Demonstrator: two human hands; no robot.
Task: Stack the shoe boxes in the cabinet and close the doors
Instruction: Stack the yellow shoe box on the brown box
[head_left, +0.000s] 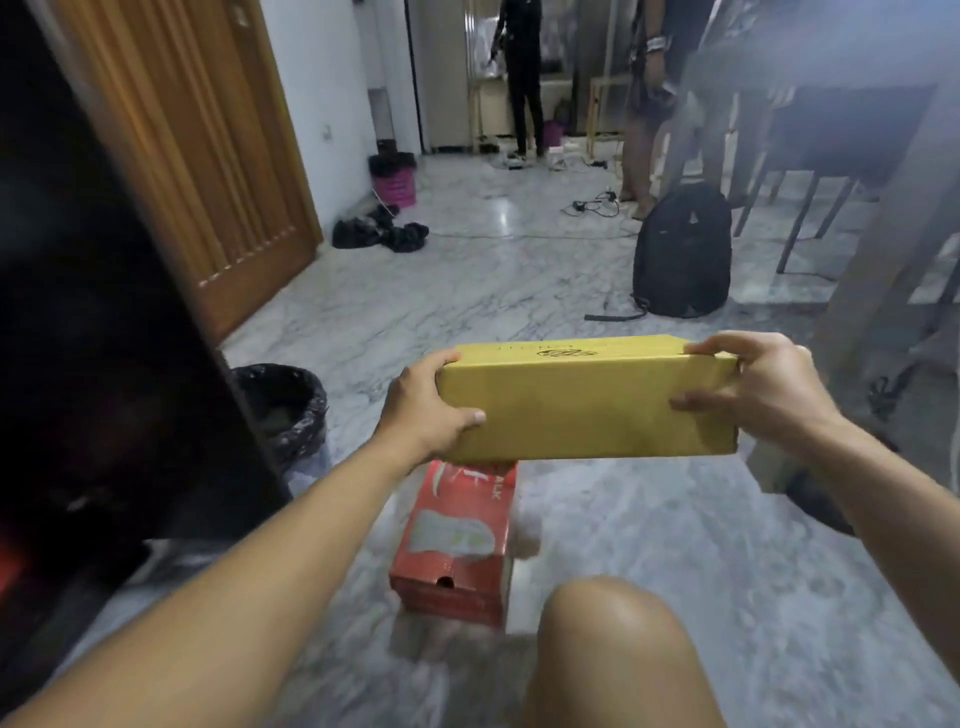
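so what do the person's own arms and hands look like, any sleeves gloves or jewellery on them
Both forearms are bare right up to the frame edge, with no sleeves showing. The left hand and the right hand wear no gloves, and no rings, watch or bracelet can be seen on the fingers or wrists. A bare knee shows at the bottom of the view.

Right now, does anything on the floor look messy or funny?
Yes. Dark clothes lie in a crumpled heap by the wooden door, and loose cables trail over the marble floor. The red shoe box sits alone on the floor.
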